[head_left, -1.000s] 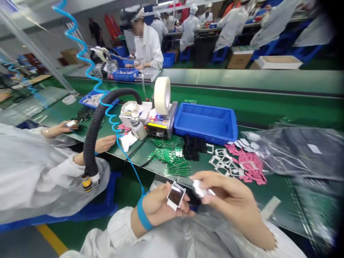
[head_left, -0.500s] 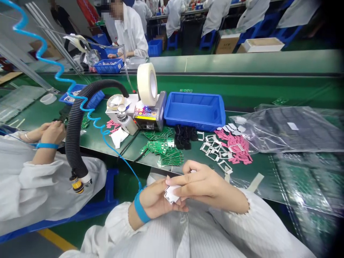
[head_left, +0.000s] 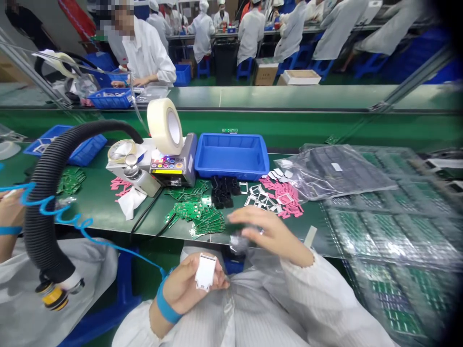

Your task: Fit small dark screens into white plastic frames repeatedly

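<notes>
In my left hand (head_left: 188,284), held low in front of my body, is a small white plastic frame (head_left: 206,272) with a flat white face and a notched lower end. My fingers curl around it from beneath. My right hand (head_left: 265,229) is apart from it, over the front edge of the bench, somewhat blurred, with fingers stretched and spread and nothing plainly held. Close beyond it lie white frames (head_left: 258,197), pink pieces (head_left: 289,198) and black parts (head_left: 221,192). Green circuit boards (head_left: 206,221) lie to its left. A blurred, shiny patch under my right fingers cannot be made out.
A blue bin (head_left: 231,154) stands behind the parts, beside a control box (head_left: 173,166) carrying a tape roll (head_left: 164,126). Bagged dark sheets (head_left: 336,171) and wrapped circuit panels (head_left: 379,231) lie right. A black hose (head_left: 43,207) arches at left, near a co-worker's sleeve (head_left: 21,289).
My right hand has left the white frame and moved up toward the bench. My left hand keeps the frame, now tilted more upright. The view has swung to the right.
</notes>
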### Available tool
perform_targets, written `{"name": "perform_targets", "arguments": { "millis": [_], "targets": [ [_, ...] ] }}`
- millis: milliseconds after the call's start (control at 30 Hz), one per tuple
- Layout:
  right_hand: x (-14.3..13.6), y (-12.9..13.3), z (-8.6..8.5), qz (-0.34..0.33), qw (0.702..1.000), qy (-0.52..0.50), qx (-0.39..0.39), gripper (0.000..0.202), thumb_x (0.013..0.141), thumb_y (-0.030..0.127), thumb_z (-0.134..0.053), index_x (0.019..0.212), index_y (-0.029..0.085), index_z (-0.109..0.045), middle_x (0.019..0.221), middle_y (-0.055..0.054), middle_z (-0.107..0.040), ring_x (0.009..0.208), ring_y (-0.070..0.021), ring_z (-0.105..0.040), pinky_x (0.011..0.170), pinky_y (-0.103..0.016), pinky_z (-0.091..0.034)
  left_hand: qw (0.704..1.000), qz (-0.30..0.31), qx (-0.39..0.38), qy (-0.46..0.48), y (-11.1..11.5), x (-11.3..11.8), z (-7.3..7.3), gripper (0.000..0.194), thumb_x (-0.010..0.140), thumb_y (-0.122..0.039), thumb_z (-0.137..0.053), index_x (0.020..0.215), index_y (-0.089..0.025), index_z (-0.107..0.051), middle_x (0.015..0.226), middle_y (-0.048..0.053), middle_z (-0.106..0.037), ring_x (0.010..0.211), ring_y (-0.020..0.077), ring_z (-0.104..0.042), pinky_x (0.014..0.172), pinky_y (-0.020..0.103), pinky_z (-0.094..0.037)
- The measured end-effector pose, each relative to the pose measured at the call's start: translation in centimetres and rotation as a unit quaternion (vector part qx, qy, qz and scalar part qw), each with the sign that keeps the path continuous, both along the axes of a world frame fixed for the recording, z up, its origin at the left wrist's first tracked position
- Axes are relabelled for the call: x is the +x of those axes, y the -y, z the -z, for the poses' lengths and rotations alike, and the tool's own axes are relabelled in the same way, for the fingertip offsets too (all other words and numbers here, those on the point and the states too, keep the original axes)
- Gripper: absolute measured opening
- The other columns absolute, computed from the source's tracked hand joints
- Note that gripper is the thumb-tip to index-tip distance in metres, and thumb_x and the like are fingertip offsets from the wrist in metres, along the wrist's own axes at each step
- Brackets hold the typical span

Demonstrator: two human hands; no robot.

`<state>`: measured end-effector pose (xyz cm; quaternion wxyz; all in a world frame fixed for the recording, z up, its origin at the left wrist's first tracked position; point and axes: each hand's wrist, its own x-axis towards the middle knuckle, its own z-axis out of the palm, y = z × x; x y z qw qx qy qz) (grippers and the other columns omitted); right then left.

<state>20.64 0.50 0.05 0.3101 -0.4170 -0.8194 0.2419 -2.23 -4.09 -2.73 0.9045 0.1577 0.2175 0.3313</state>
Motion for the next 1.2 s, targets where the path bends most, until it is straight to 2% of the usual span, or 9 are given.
{"name": "perform_targets", "arguments": {
  "millis": [67, 133, 267, 467, 667, 767, 867, 1033, 1200],
  "targets": [
    [2.9, -1.1, 1.2, 0.181, 0.981, 0.064, -0.011, 0.027, 0.091, 0.037, -0.045, 0.100, 0.021, -0.066, 0.101, -0.006, -0.069, 0.097, -0.0188, -0.062, 0.084, -0.035, -0.049, 1.000, -0.002, 0.000, 0.002, -0.2, -0.1, -0.1, 0.035, 0.075, -0.042, -0.064, 0.080, -0.008, -0.071, 0.066, 0.005, -0.063, 0.066, 0.0158, -0.058, 0.074, 0.034, -0.046],
    [5.8, -2.4, 2.5, 0.303, 0.947, 0.110, -0.017, 0.025, 0.088, 0.029, -0.046, 0.096, 0.018, -0.067, 0.100, -0.009, -0.069, 0.094, -0.0225, -0.063, 0.082, -0.038, -0.048, 1.000, 0.001, -0.003, -0.002, -0.3, -0.1, -0.1, 0.034, 0.077, -0.041, -0.063, 0.082, -0.008, -0.070, 0.066, 0.005, -0.063, 0.067, 0.0153, -0.057, 0.074, 0.034, -0.046],
    [9.8, -5.2, 5.0, 0.401, 0.898, 0.174, -0.055, 0.020, 0.086, 0.024, -0.050, 0.091, 0.015, -0.067, 0.086, -0.008, -0.070, 0.077, -0.0194, -0.064, 0.071, -0.034, -0.048, 0.999, 0.013, -0.019, -0.025, -0.5, 0.1, 0.4, 0.035, 0.079, -0.043, -0.060, 0.082, -0.009, -0.070, 0.066, 0.005, -0.064, 0.067, 0.0152, -0.057, 0.074, 0.034, -0.045],
    [10.5, -8.0, 7.0, 0.408, 0.876, 0.249, -0.069, 0.016, 0.083, 0.024, -0.056, 0.084, 0.014, -0.069, 0.090, -0.008, -0.066, 0.083, -0.0188, -0.059, 0.071, -0.033, -0.044, 0.999, -0.002, -0.001, -0.035, -0.7, 0.5, 0.3, 0.038, 0.077, -0.043, -0.061, 0.084, -0.007, -0.070, 0.067, 0.007, -0.065, 0.067, 0.0165, -0.059, 0.073, 0.035, -0.046],
    [10.5, -7.5, 6.6, 0.425, 0.875, 0.234, -0.009, 0.026, 0.083, 0.028, -0.049, 0.083, 0.016, -0.073, 0.102, -0.011, -0.067, 0.094, -0.0267, -0.057, 0.080, -0.038, -0.040, 0.998, -0.039, 0.019, -0.045, -0.7, 0.2, -0.2, 0.039, 0.076, -0.045, -0.062, 0.086, -0.008, -0.070, 0.065, 0.006, -0.064, 0.065, 0.0163, -0.057, 0.069, 0.034, -0.043],
    [10.1, -6.9, 5.9, 0.444, 0.869, 0.217, 0.010, 0.027, 0.084, 0.030, -0.048, 0.084, 0.018, -0.072, 0.101, -0.010, -0.068, 0.095, -0.0273, -0.058, 0.080, -0.038, -0.041, 0.997, -0.046, 0.017, -0.051, -0.8, 0.2, -0.3, 0.039, 0.077, -0.046, -0.061, 0.087, -0.009, -0.070, 0.066, 0.006, -0.063, 0.065, 0.0161, -0.057, 0.070, 0.034, -0.043],
    [9.9, -6.4, 5.4, 0.458, 0.864, 0.210, 0.005, 0.028, 0.083, 0.035, -0.050, 0.084, 0.018, -0.072, 0.086, -0.011, -0.070, 0.082, -0.0285, -0.061, 0.066, -0.036, -0.041, 0.997, -0.057, 0.019, -0.055, -0.8, 0.4, -0.4, 0.038, 0.077, -0.045, -0.061, 0.088, -0.010, -0.070, 0.068, 0.006, -0.064, 0.065, 0.0154, -0.056, 0.071, 0.035, -0.043],
    [9.1, -5.6, 4.1, 0.448, 0.876, 0.178, 0.005, 0.041, 0.087, 0.041, -0.042, 0.083, 0.013, -0.072, 0.068, -0.012, -0.066, 0.062, -0.0218, -0.060, 0.053, -0.031, -0.034, 0.995, -0.076, 0.010, -0.068, -0.9, 0.4, -0.6, 0.038, 0.076, -0.045, -0.062, 0.088, -0.010, -0.071, 0.068, 0.005, -0.063, 0.063, 0.0139, -0.054, 0.070, 0.034, -0.044],
    [2.8, -1.8, -0.1, 0.361, 0.929, 0.066, 0.045, 0.024, 0.088, 0.038, -0.049, 0.087, 0.022, -0.066, 0.080, -0.003, -0.068, 0.067, -0.0167, -0.061, 0.059, -0.028, -0.045, 0.989, -0.118, 0.016, -0.091, -1.0, 0.1, -1.1, 0.039, 0.071, -0.045, -0.068, 0.087, -0.010, -0.072, 0.066, 0.005, -0.063, 0.062, 0.0133, -0.054, 0.071, 0.034, -0.045]
  ]
}}
